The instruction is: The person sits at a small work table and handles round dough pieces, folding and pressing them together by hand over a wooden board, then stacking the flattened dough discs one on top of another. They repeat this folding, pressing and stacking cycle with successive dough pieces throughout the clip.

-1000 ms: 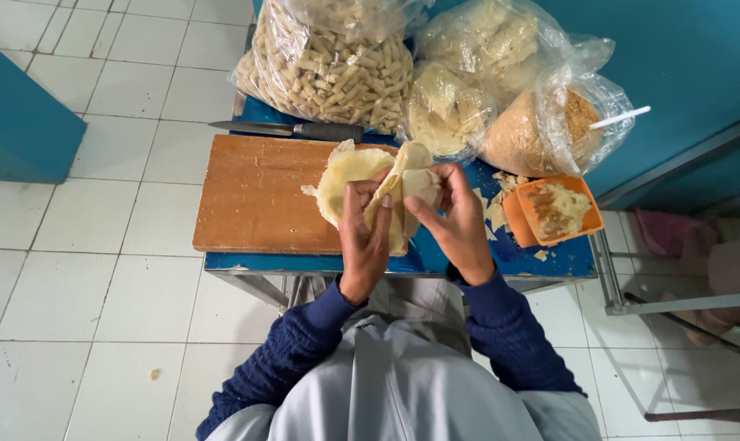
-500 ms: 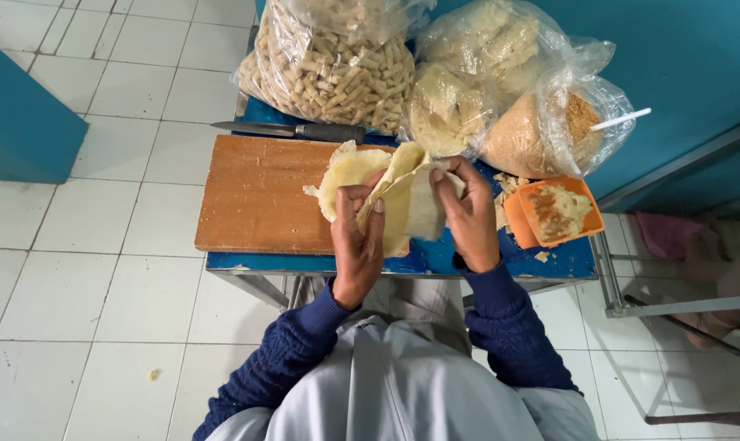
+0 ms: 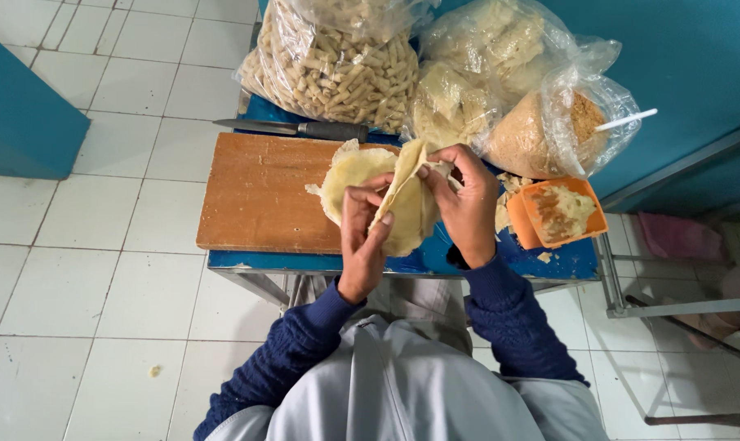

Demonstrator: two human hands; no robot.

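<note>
A thin, pale yellow wrapper sheet (image 3: 404, 196) is being lifted off the stack of round wrappers (image 3: 355, 175) that is lying at the right end of the wooden cutting board (image 3: 260, 196), and it is hanging between both hands just above the near edge of the blue table (image 3: 549, 260). The left hand (image 3: 362, 237) is pinching the sheet's lower edge between thumb and forefinger, while the right hand (image 3: 466, 202) is gripping the upper edge with curled fingers, so the sheet is folding limply in the middle. It is looking very light, soft and floppy, and probably easy to tear, so a gentle hold at the rim with flat fingertips seems wiser than a grab at the centre. Just right of the hands, an orange plastic tub (image 3: 559, 214) of crumbly filling is sitting at the table's right end. On the far side of the board a dark-handled knife (image 3: 300, 128) is lying flat. Beyond it, clear bags are crowding the far edge: a bag of short pale sticks (image 3: 329, 65), a bag of folded sheets (image 3: 488, 65), and a bag of brown crumbs (image 3: 562, 122) with a white handle poking out.
</note>
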